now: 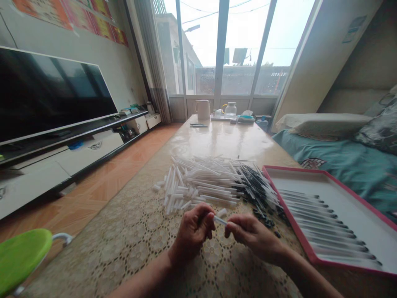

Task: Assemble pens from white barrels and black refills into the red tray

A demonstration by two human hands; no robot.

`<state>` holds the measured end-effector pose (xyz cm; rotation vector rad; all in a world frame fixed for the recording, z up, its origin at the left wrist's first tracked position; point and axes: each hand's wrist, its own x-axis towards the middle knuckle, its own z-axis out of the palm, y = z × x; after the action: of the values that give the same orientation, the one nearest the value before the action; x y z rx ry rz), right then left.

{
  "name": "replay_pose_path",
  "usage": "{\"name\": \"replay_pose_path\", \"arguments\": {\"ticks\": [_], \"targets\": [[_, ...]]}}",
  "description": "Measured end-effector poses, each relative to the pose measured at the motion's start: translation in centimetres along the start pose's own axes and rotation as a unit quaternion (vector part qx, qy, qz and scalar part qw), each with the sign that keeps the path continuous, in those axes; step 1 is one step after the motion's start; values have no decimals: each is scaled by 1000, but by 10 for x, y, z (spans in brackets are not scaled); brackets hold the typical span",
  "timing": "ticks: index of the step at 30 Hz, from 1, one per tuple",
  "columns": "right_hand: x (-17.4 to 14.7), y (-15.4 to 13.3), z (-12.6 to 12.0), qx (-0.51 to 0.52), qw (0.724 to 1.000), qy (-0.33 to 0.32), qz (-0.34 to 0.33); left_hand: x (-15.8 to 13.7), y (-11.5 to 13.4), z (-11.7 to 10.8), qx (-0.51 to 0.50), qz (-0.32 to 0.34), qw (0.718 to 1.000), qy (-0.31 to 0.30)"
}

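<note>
A thin white pen tube (220, 220) spans the gap between my two hands, just above the patterned tablecloth. My left hand (196, 227) pinches one end of it, and my right hand (248, 232) closes its fingers on the other end. Beyond them lies a loose heap of white pen tubes (201, 178), with short white pieces (177, 202) at its left side. Dark pen refills (252, 182) are piled to the right of the heap. Small black caps (263, 218) are scattered nearer my right hand. Both ends of the held tube are covered by my fingers.
On the right, a pink-rimmed box (290, 217) holds a row of pens with black ends (331, 231). At the table's far end stand a pitcher (203, 110), a glass teapot (230, 109) and a tissue pack (246, 118). A green stool (26, 256) is at left.
</note>
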<state>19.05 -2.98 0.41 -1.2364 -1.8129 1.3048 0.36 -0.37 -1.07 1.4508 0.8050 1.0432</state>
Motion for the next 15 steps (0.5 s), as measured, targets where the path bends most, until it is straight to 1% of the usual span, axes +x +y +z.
{"name": "replay_pose_path", "arguments": {"ticks": [2, 3, 5, 7, 9, 11, 13, 15], "targets": [[3, 2, 0, 13, 1000, -5, 13, 3, -2, 0, -21, -12, 1000, 4], [4, 3, -1, -3, 1000, 3, 11, 5, -3, 0, -29, -21, 999, 7], [4, 3, -7, -76, 996, 47, -14, 9, -5, -2, -37, -33, 999, 20], [2, -1, -17, -154, 981, 111, -46, 13, -7, -4, -33, -44, 998, 26], [-4, -9, -31, -183, 966, 173, -53, 15, -9, -6, -27, -58, 998, 28], [-13, -20, -48, -179, 957, 225, -44, 16, -10, -7, -26, -66, 997, 35], [-23, -31, -68, -189, 943, 272, -32, 16, -8, -7, -31, -72, 996, 42], [-32, -34, -92, -226, 923, 310, -10, 16, -6, -6, -32, -76, 996, 45]]}}
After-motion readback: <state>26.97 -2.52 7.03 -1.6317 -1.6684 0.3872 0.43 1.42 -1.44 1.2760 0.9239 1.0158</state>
